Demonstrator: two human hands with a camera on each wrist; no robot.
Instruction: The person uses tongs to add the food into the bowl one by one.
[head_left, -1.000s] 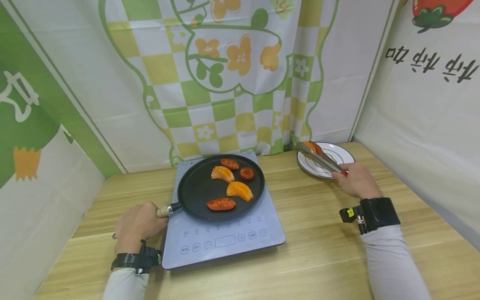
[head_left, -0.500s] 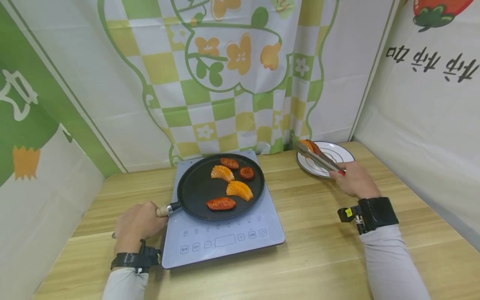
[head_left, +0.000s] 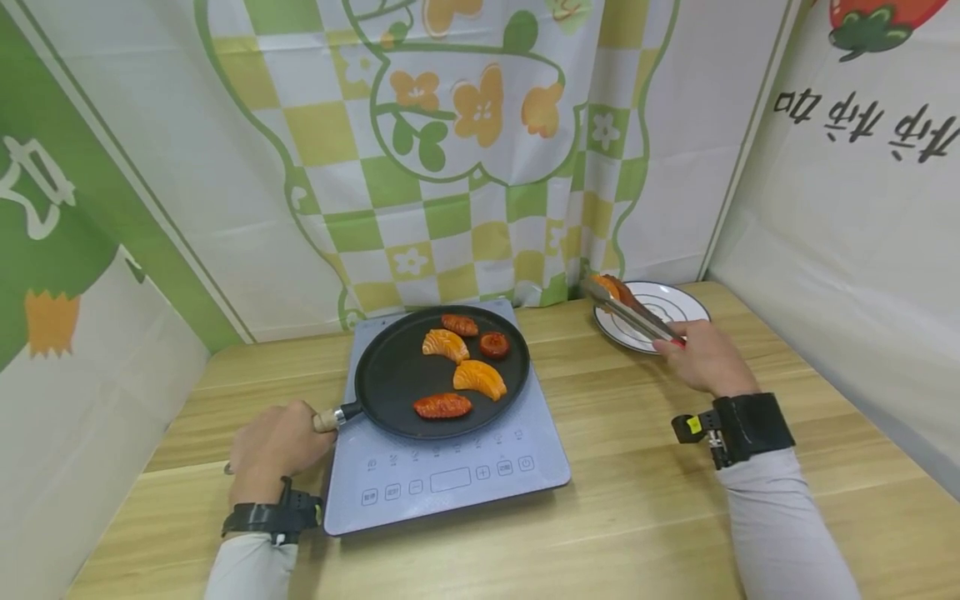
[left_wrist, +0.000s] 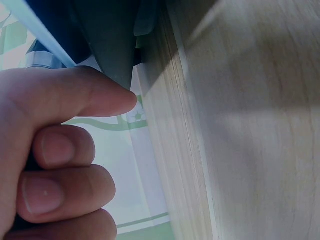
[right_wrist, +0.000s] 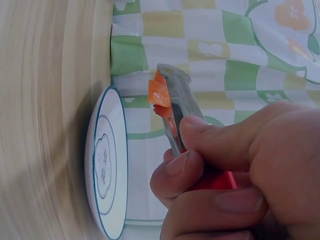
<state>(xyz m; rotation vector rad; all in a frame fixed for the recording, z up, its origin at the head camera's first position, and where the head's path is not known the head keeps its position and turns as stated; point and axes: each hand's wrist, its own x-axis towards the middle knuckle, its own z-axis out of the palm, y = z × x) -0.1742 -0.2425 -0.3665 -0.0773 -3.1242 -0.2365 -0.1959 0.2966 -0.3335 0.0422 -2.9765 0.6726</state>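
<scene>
My left hand [head_left: 276, 446] grips the wooden handle [head_left: 326, 422] of a flat black frying pan [head_left: 397, 367]. In the left wrist view its fingers [left_wrist: 70, 192] are curled, largely hiding the handle. In the pan lie two orange salmon-like slices [head_left: 480, 379], two scored reddish pieces [head_left: 442, 406] and a round red piece [head_left: 494, 345]. At the right, my right hand [head_left: 708, 358] holds metal tongs [head_left: 636, 317] by their red grips. Between the tong tips are an orange slice [right_wrist: 158, 93] and a reddish-brown piece, raised above the white plate [head_left: 678, 308].
Under the pan is a grey induction cooker [head_left: 450, 487] with touch controls along its front. It stands on a wooden table [head_left: 622, 475]. A checked, flowered cloth [head_left: 465, 200] hangs just behind, and white walls close off the sides.
The tongs and the food in them have risen from the plate and shifted slightly left, along with my right hand. My left hand and the pan stay in place.
</scene>
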